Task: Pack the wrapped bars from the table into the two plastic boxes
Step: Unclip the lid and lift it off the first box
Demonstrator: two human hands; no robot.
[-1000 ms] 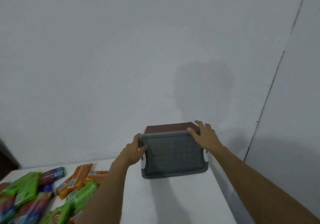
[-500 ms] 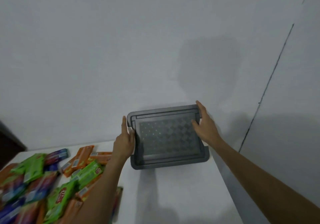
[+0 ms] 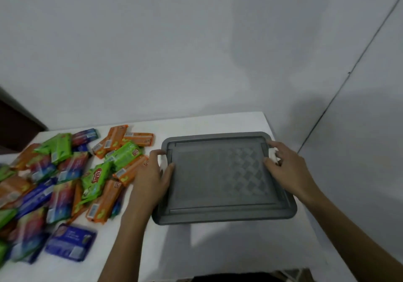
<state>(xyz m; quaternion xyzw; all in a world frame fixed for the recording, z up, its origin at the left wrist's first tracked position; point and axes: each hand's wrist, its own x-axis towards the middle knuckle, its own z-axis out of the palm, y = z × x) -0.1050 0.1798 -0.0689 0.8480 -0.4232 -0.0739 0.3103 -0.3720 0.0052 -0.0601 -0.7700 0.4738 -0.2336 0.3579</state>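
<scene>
one lid (image 3: 218, 179) gripped: left hand (image 3: 150, 176), right hand (image 3: 286, 169)

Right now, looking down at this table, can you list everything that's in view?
wrapped bars: many, too blurred to count; green, orange, blue and red-purple; in a loose pile on the left half of the table
grey lid: one, grey with a diamond pattern; over the right half of the table, what is under it is hidden
table: one, white; under everything
wall: white; behind the table and to its right
dark shape: one, dark brown; far left edge, unclear what it is
left grip: one bare hand; holds the lid's left edge
right grip: one bare hand; holds the lid's right edge
</scene>
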